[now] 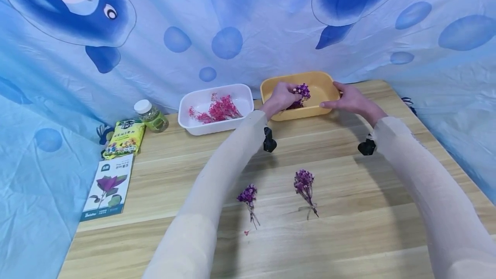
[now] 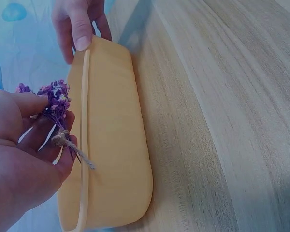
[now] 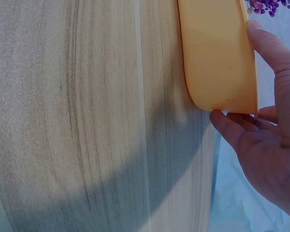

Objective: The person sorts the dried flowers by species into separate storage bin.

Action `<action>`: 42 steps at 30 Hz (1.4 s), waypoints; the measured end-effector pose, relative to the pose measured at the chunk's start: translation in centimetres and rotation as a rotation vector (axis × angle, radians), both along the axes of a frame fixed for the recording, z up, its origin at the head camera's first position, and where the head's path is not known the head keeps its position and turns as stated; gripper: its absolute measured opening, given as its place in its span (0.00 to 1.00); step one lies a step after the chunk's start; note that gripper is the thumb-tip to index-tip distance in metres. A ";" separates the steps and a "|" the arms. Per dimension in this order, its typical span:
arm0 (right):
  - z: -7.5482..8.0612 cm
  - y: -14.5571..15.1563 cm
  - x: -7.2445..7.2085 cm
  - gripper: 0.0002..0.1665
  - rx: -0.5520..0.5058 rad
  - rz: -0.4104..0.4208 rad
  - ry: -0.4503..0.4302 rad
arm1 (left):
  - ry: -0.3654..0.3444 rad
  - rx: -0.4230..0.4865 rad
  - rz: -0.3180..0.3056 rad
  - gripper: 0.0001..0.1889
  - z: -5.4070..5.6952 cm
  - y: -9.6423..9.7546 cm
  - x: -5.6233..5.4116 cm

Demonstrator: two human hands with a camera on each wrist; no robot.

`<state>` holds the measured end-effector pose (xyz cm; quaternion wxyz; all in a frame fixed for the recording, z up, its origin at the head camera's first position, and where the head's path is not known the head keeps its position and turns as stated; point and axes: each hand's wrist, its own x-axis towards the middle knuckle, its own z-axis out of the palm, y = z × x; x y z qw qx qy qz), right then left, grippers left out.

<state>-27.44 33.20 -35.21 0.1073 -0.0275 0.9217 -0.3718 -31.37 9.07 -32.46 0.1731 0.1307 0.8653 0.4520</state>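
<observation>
My left hand (image 1: 282, 97) pinches a small bunch of purple dried flowers (image 1: 303, 91) over the left part of the yellow basin (image 1: 322, 94). In the left wrist view, thumb and fingers close around the purple flowers (image 2: 55, 99), whose stems are tied with twine (image 2: 63, 140). The right hand (image 1: 350, 99) grips the basin's right end, and in the right wrist view its thumb (image 3: 268, 41) lies along the rim while other fingers sit against the outer end wall. Two more purple bunches, one larger (image 1: 304, 182) and one smaller (image 1: 248, 195), lie on the table.
A white basin (image 1: 190, 125) with pink-red dried flowers (image 1: 221, 109) stands left of the yellow one. Farther left are a white-capped bottle (image 1: 153, 117), a yellow packet (image 1: 125, 138) and a flower-print leaflet (image 1: 108, 186). A blue curtain (image 1: 267, 25) hangs behind the wooden table (image 1: 174, 175).
</observation>
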 end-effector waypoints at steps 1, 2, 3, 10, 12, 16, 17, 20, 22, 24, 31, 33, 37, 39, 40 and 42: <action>0.0 0.0 0.0 0.72 0.000 0.001 0.001 | -0.005 0.007 0.002 0.25 0.0 0.1 0.0; -0.1 0.0 0.0 0.72 0.002 0.003 0.002 | -0.009 0.017 0.001 0.25 -0.1 0.1 0.0; -0.1 0.0 -0.1 0.72 0.002 0.004 0.003 | -0.014 0.034 -0.002 0.24 -0.2 0.1 -0.1; -0.3 0.1 -0.2 0.71 0.003 0.008 0.015 | -0.031 0.125 -0.050 0.21 -0.7 0.1 0.0; -0.3 0.2 -0.1 0.71 0.002 0.007 0.017 | -0.028 0.146 -0.047 0.21 -0.7 0.0 0.1; -0.1 0.1 -0.2 0.72 -0.007 0.008 0.004 | -0.017 0.187 -0.039 0.21 -0.5 -0.9 0.3; -0.1 0.0 -0.2 0.72 -0.008 0.006 0.001 | -0.015 0.195 -0.040 0.21 -0.4 -1.1 0.3; 0.0 0.0 -0.2 0.73 -0.009 0.006 -0.006 | -0.011 0.219 -0.029 0.21 -0.3 -1.8 0.5; 0.0 0.0 -0.1 0.73 -0.006 0.004 -0.007 | -0.030 0.238 -0.016 0.21 -0.1 -2.3 0.8; 0.0 -0.1 0.0 0.73 -0.009 0.006 -0.011 | -0.047 0.268 -0.014 0.21 0.1 -2.9 1.3; -0.1 0.1 0.3 0.73 0.001 0.009 -0.008 | -0.135 0.425 -0.059 0.23 -0.1 -5.1 3.3; -0.2 0.1 0.2 0.73 0.003 0.011 -0.005 | -0.148 0.453 -0.055 0.23 -0.2 -5.8 4.0; -0.2 0.1 0.2 0.73 0.005 0.016 -0.004 | -0.112 0.438 -0.021 0.24 -0.4 -7.6 5.9; -0.2 0.0 0.2 0.73 0.008 0.018 -0.003 | -0.051 0.391 0.008 0.23 -0.5 -8.8 7.2; -0.2 0.0 0.2 0.73 0.014 0.019 0.002 | -0.003 0.360 0.021 0.23 -0.5 -9.4 7.9; -0.1 0.0 0.2 0.73 0.021 0.020 0.005 | 0.090 0.276 0.055 0.23 -0.8 -10.7 9.3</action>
